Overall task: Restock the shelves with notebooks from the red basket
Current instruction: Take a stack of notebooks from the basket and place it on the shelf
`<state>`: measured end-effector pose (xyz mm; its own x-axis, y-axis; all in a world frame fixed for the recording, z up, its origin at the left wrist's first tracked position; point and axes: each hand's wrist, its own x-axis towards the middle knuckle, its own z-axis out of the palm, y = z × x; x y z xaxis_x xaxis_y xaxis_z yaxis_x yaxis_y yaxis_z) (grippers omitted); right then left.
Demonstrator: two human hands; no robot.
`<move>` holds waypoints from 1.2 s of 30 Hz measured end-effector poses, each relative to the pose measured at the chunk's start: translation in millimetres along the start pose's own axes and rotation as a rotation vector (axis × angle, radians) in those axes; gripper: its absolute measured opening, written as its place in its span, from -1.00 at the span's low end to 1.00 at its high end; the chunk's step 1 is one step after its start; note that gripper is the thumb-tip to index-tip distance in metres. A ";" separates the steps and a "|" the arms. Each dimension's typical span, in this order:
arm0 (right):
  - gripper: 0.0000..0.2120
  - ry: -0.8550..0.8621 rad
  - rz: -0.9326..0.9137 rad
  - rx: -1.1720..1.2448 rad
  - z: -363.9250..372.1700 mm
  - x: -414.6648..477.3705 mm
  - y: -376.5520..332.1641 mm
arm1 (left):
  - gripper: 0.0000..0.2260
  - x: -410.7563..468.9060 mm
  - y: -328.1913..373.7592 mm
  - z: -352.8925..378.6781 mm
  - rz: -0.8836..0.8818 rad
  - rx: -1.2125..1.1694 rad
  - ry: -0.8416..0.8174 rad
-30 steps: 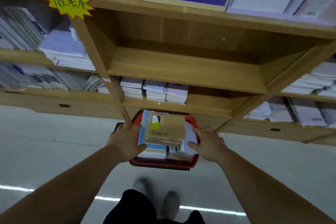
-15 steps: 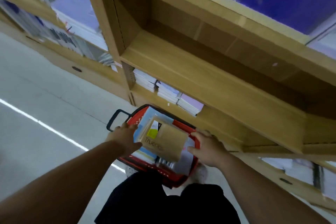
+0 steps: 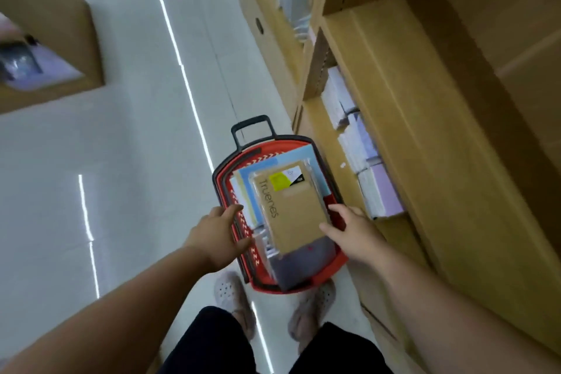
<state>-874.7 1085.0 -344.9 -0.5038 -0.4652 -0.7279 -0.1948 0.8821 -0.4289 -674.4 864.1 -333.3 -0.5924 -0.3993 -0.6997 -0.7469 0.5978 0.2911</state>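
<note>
Two hands work over the red basket, which sits on the floor right against the shelf unit, just ahead of the person's shoes, prob. so stock goes basket to shelf w/o a step. Its black handle is pushed to the far end, leaving the top free to reach.

The kraft notebook pack, shrink-wrapped w/ a yellow label, lies on top of the other notebooks in the basket, slightly skewed. R hand has thumb + forefinger closing on the pack's right edge, a light pinch, other fingers loose. L hand is a half-open C at the basket's left rim, apart from the pack. Can't tell if it clamps the rim or only rests there; likely steadying the basket.

The bare shelf board is at the right. Below it, stacked notebooks lie flat in piles, so this pack prob. goes flat too. Pack not yet clear of the basket. Wrap looks slick, so a one-edge pinch may slip.
</note>
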 end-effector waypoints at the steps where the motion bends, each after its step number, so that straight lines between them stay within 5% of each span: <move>1: -0.43 -0.011 -0.011 0.012 5.7 9.4 -2.0 | -0.21 4.0 -2.6 9.0 -0.010 -0.073 0.015; 11: -0.05 0.187 -0.154 0.186 67.8 112.3 2.7 | -0.18 86.8 -19.5 115.2 0.039 -1.017 0.096; 16: 0.01 0.101 -0.231 0.233 70.1 137.0 32.6 | -0.29 111.6 9.5 150.7 0.187 -1.338 0.160; 29: -0.09 -0.002 -0.371 0.501 87.4 159.9 54.7 | -0.22 130.8 11.7 170.4 0.171 -1.514 0.264; 36: -0.11 0.062 -0.395 0.589 103.9 151.4 59.5 | -0.33 123.5 26.8 180.0 0.216 -1.138 0.457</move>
<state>-875.2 1059.4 -536.1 -0.5400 -0.7214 -0.4336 0.1057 0.4529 -0.8852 -713.2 955.9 -529.3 -0.6156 -0.7095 -0.3429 -0.3233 -0.1695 0.9310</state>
